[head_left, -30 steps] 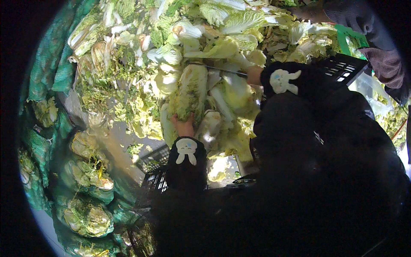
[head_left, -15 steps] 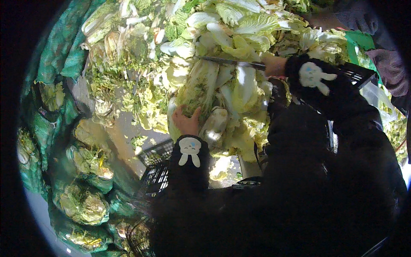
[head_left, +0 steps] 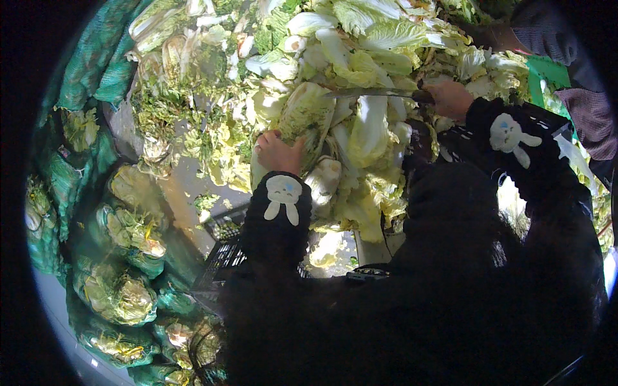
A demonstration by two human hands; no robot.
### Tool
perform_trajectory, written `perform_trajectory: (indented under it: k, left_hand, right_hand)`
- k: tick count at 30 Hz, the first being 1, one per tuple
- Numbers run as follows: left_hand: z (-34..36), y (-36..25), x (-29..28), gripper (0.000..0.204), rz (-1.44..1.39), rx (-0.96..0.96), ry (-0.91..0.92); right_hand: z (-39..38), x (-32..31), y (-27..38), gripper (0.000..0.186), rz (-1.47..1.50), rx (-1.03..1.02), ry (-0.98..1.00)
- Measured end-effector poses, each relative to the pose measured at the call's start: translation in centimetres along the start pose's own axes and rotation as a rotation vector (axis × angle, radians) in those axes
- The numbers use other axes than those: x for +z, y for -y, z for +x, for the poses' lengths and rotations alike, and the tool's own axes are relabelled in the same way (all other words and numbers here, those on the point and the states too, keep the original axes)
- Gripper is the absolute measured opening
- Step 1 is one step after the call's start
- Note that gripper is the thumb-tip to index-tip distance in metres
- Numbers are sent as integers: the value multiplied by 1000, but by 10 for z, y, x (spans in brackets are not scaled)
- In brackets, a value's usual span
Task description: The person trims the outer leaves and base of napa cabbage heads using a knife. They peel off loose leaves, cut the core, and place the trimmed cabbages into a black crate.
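Observation:
A long napa cabbage (head_left: 305,116) lies on a heap of pale leaves, pointing away from me. My left hand (head_left: 280,152) grips its near left side, thumb and fingers bent against it. My right hand (head_left: 449,101) is closed round the dark handle of a long knife (head_left: 370,92). The blade points left, its tip close to the cabbage's upper right side; whether it touches I cannot tell. Just right of the cabbage lie a white-ribbed leaf (head_left: 369,132) and a cut stem end (head_left: 326,174).
Loose cabbage leaves (head_left: 380,35) pile up across the far side. Green net sacks of cabbages (head_left: 122,296) line the left. A black plastic crate (head_left: 222,257) stands by my left forearm, another (head_left: 544,119) beyond my right. At the far right shows another person's sleeve (head_left: 589,122).
My right hand has drawn the knife to the right, off the top of the cabbage. My left hand has shifted slightly up the cabbage, which now leans a little more to the right.

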State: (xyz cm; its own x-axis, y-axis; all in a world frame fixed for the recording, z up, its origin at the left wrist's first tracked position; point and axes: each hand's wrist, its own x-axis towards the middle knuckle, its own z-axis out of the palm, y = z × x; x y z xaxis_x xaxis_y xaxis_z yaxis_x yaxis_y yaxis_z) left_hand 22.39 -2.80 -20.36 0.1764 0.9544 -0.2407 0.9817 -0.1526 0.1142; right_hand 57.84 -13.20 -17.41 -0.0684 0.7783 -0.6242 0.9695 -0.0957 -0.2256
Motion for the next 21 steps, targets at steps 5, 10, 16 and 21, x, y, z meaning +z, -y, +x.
perform_trajectory:
  k: [5,10,16,21]
  left_hand:
    - [29,17,-9,49,-136,-6,240]
    - [59,23,-6,49,-106,128,290]
    - [83,24,-9,56,-236,49,381]
    - [96,11,8,64,-283,215,524]
  right_hand:
    - [-12,3,11,21,-162,7,50]
    - [-21,-19,15,20,-114,-64,-127]
    - [21,-36,24,19,-245,-109,-182]
    - [27,-49,20,18,-248,-30,-153]
